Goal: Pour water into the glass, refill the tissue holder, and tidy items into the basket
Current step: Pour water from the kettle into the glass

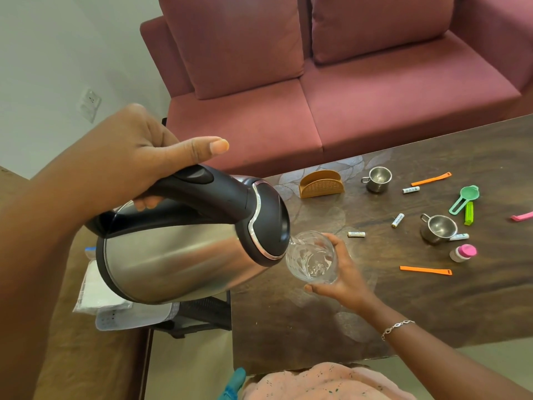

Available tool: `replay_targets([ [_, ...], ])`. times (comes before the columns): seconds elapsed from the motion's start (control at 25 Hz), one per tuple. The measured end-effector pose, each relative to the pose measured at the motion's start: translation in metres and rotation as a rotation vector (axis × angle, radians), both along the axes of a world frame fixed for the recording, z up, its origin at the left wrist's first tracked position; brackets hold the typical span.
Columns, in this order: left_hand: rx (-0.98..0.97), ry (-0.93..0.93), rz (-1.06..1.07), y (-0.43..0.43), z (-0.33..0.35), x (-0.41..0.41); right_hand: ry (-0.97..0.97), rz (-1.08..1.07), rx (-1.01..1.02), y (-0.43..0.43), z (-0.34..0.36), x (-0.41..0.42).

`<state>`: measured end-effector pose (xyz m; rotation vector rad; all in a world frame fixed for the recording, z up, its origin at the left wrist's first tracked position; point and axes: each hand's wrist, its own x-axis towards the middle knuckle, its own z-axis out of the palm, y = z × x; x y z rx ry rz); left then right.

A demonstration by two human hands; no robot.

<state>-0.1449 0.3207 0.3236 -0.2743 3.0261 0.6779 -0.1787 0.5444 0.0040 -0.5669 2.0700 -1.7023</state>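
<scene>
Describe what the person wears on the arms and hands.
Both forearms are bare, with no sleeve in view. The left hand shows no ring, glove or watch. The right hand is likewise bare, but its wrist carries a thin silver chain bracelet with oval links.

A maroon fabric sofa (375, 111) with two back cushions is set behind the dark wooden desk (432, 307); a white wall socket (89, 104) is mounted to its left.
</scene>
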Motion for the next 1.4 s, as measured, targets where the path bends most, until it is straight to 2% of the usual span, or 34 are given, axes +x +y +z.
replay_targets([
  [1.2, -0.011, -0.067, -0.016, 0.010, -0.001, -0.027, -0.025, -0.020, 0.036, 0.010, -0.009, -0.014],
  [1.4, -0.055, -0.061, -0.070, 0.007, 0.000, -0.029, -0.010, -0.033, 0.043, 0.010, -0.010, -0.014],
])
